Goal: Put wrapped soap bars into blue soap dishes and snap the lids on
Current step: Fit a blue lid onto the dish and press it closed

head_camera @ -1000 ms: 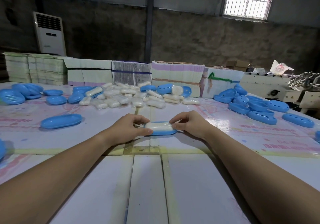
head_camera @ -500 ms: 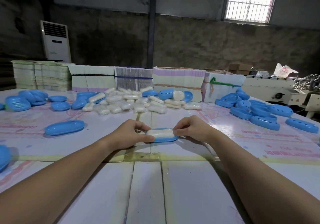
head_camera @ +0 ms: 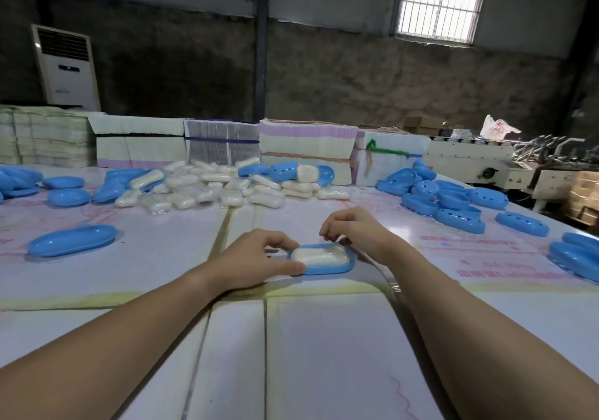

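A blue soap dish [head_camera: 329, 270] lies on the table in front of me, and a wrapped white soap bar [head_camera: 319, 255] rests in it. My left hand [head_camera: 256, 259] grips the dish's left end, thumb on the near rim and forefinger over the far side. My right hand [head_camera: 353, 230] hovers just behind the dish's far right rim. Its fingers are loosely curled and I see nothing in them. The dish's right end is uncovered. A blue lid [head_camera: 72, 244] lies alone to the left.
A heap of wrapped soap bars [head_camera: 207, 189] lies across the middle of the table. More blue lids [head_camera: 68, 197] are at far left, and perforated blue dishes [head_camera: 453, 202] are piled at right. Stacks of flat cartons [head_camera: 304, 147] line the back, with a machine [head_camera: 470, 160] beyond.
My right hand has let go of the dish's right end and lifted back a little. My left hand still holds the left end. The camera has come closer to the dish.
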